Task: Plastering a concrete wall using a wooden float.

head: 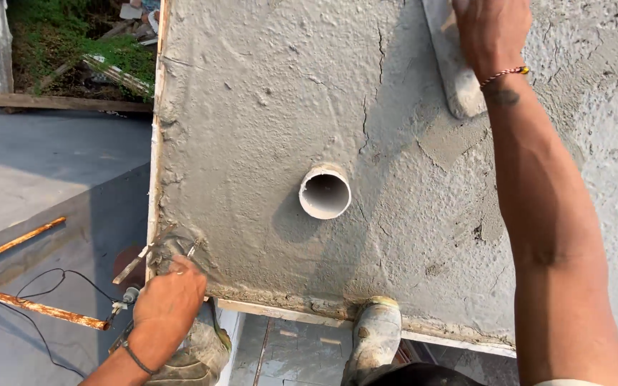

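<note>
A wet grey cement wall (266,93) fills most of the view, rough and cracked, seen from above with a grey concrete floor (37,157) off to the left and grass beyond it. Nearest, two mortar-caked boots (375,332) stand at the foot of the wall beside a pale wooden strip (273,311). The left hand (169,297) is curled closed at the wall's lower left corner — gripping what looks like a small metal trowel (153,254), its blade against the edge. Rusty rods (33,306) and a black cable (51,282) lie on the slab just left of it. Midway up, a white pipe end (325,191) pokes out of the plaster. Farther up, the right hand (491,32) — a thread band at the wrist — presses a long mortar-coated float (459,78) flat on the wall, fingers closed over it.
</note>
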